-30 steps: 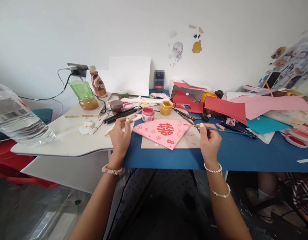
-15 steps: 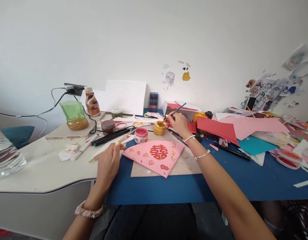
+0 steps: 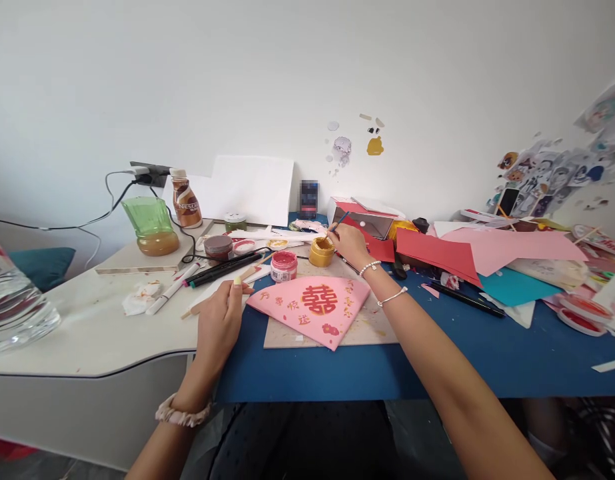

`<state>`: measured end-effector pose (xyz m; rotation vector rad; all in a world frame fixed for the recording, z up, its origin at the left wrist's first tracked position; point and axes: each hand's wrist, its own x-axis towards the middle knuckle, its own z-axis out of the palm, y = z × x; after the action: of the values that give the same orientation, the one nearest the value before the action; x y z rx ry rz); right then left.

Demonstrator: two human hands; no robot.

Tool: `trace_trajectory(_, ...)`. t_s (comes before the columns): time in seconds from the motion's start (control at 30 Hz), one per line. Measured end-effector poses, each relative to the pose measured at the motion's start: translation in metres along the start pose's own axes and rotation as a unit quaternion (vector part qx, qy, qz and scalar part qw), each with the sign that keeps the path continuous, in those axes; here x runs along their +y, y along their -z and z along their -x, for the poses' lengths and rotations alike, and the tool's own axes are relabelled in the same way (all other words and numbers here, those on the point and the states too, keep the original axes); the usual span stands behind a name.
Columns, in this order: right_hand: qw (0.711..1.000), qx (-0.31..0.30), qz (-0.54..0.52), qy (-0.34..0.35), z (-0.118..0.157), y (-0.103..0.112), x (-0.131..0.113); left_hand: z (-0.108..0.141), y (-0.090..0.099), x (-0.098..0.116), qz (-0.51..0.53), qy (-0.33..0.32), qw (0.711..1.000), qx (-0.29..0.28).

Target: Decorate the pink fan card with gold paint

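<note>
My right hand [image 3: 348, 243] pinches a thin blue-handled brush [image 3: 341, 220], its tip down in the open jar of gold paint [image 3: 322, 253]. My left hand [image 3: 221, 317] is closed at the left corner of a pink fan-shaped paper [image 3: 307, 308]; the fingertips are partly hidden, and what they grip cannot be made out. Red and gold characters and a red flower decorate the pink paper, which lies on a beige board [image 3: 282, 338]. An open jar of red paint [image 3: 284, 267] stands just behind the paper.
Markers [image 3: 222, 272], a crumpled tissue [image 3: 142, 298], a green cup [image 3: 152, 227] and a brown bottle [image 3: 186, 200] are at left. Red sheets [image 3: 437, 253], pink paper [image 3: 517, 247] and a black pen [image 3: 467, 299] lie at right. A clear water container [image 3: 17, 300] stands far left.
The brush in my right hand has become more upright and its tip has gone into the gold jar. My right hand has shifted slightly left. The view has moved a little.
</note>
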<state>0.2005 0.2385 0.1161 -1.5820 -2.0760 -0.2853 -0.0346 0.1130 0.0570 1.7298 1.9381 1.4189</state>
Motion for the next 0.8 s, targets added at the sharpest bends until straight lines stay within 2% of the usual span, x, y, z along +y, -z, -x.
trace_trajectory(0.8, 1.0, -0.013, 0.004, 0.015, -0.0024, -0.0005, 0.0006, -0.0003, -0.0012, -0.0019, 0.002, 0.001, 1.0, 0.002)
